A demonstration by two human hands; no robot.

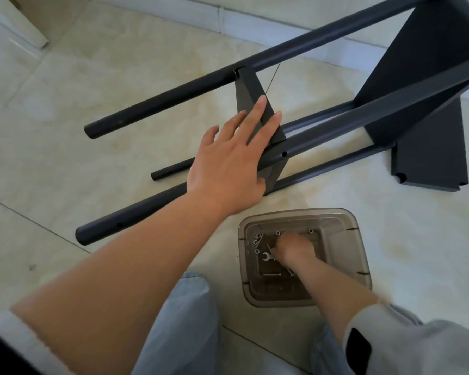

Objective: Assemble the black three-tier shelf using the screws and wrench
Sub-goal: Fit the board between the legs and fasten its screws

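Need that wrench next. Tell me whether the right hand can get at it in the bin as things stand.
Probably yes. The right hand is already down inside the open bin, and the wrench lies on the bottom right at its fingertips, with only loose screws nearby. No lid covers it.

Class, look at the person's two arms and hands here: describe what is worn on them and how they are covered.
Both hands, the left hand and the right hand, are bare, with no gloves, rings or watch showing. Both forearms are bare too. Light grey sleeves are pushed up near the elbows, each with a black patch. Pale blue trousers show below.
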